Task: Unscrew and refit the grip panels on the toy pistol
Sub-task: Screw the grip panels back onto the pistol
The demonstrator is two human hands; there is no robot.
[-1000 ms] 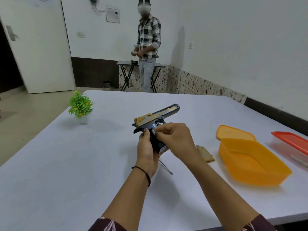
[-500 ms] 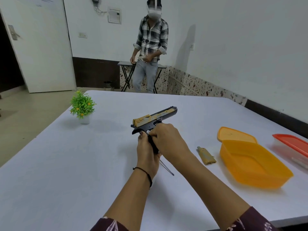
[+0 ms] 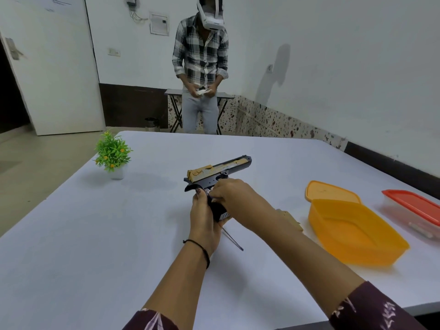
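The black and gold toy pistol is held above the white table, barrel pointing away to the right. My left hand wraps the back of its grip from below. My right hand closes over the grip's right side, fingertips pinched at the top of the grip; what they pinch is hidden. A tan grip panel lies on the table behind my right forearm, partly covered. A thin screwdriver lies on the table under my hands.
An open orange tub with its lid behind it sits at right, a red-lidded clear box beyond. A small potted plant stands at the left. A person in a checked shirt stands past the table's far edge.
My right hand has shifted over the grip and now hides part of the loose panel on the table. My view has moved; the person behind has turned to face me.
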